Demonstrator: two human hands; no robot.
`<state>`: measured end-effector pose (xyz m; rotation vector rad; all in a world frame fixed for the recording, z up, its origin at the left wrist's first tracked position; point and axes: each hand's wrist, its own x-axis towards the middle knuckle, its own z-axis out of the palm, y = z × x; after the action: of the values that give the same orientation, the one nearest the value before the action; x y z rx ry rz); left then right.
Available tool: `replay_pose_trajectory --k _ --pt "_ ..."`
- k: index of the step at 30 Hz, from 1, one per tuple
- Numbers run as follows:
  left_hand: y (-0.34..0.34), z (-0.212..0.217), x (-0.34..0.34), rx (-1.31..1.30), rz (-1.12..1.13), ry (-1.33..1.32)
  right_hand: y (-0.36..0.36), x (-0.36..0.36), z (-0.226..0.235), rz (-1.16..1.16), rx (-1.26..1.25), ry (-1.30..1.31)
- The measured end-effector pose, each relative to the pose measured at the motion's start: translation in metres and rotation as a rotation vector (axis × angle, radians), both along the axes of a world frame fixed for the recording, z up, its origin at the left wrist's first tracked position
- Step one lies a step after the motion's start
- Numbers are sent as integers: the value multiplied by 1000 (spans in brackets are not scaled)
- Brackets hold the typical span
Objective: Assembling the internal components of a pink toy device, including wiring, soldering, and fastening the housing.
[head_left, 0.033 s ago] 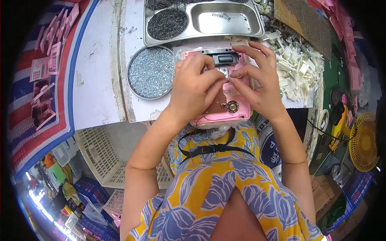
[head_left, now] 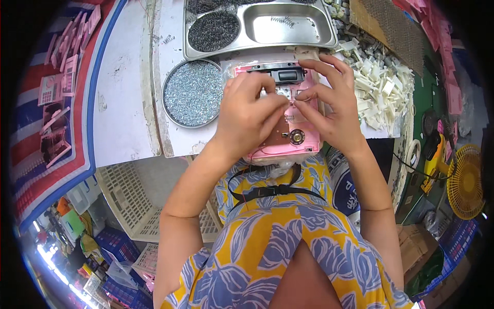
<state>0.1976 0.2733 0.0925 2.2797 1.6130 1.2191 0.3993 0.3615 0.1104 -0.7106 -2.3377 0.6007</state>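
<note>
From my remote place I see a worn white table, with a striped cloth at its left. A yellow fan stands at right; a bright white light shines lower left, near blue crates.

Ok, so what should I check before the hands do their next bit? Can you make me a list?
1. Pink casing in front of the person: ok.
2. Left hand and right hand both at the casing: ok.
3. A part pinched in either hand: cannot tell, too small and partly covered.
4. Small silvery pieces inside the round tray: ok.
5. White plastic pieces tidy: not ok, they lie in a jumbled heap.
</note>
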Motion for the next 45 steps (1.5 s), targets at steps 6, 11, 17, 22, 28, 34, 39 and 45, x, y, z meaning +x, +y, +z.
replay_pose_trajectory --k 6,11,17,22,28,34,39,45 --pt "-31 -4 -3 -63 430 104 3 6 1 19 8 4" --pt "-28 20 28 -26 376 -286 9 12 12 89 -21 87" --pt "8 27 20 -697 -158 -638 17 17 18 153 2 132" --pt "23 34 20 -765 -172 -552 17 29 3 126 -70 213" --pt "6 35 21 -731 11 -640 -1 159 24 -294 -273 293" --pt "1 25 28 -610 30 -675 -9 269 15 -989 -533 1134" --pt "0 30 25 -539 94 -525 58 320 -5 -1135 -318 1079" --pt "-1 29 28 -492 111 -608 43 382 -7 -1190 -78 1158"
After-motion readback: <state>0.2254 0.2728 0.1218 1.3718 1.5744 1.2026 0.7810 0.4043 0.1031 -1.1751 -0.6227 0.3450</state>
